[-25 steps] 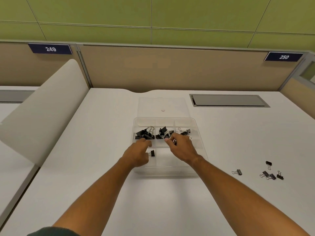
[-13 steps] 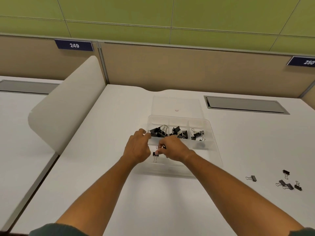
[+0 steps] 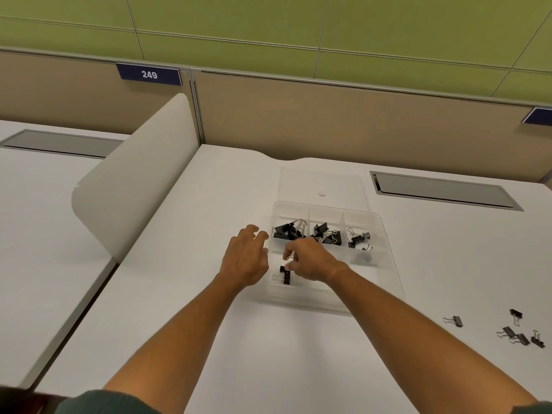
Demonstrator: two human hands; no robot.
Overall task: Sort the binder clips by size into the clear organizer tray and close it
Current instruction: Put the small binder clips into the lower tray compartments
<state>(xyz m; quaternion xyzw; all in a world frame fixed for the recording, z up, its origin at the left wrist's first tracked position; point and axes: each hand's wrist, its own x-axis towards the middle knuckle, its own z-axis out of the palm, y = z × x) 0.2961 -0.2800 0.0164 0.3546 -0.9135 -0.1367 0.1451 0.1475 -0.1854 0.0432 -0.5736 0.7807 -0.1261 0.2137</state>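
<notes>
A clear organizer tray (image 3: 385,258) lies open on the white desk, its lid (image 3: 321,182) flat behind it. Black binder clips fill its three far compartments: large (image 3: 288,231), medium (image 3: 327,234), small (image 3: 358,238). One clip (image 3: 283,275) lies in the near left compartment. My right hand (image 3: 310,259) hovers over that compartment and pinches a small binder clip (image 3: 291,258) by its wire handles. My left hand (image 3: 246,256) rests at the tray's left edge with fingers loosely curled, holding nothing.
Several loose binder clips (image 3: 515,334) lie on the desk at the right, one more (image 3: 454,320) a little left of them. A white curved divider (image 3: 131,186) stands at the left. A grey cable hatch (image 3: 442,191) sits at the back right.
My right hand has drawn back from the far compartments to the near left one, with a clip pinched in it. The camera view has swung left.
</notes>
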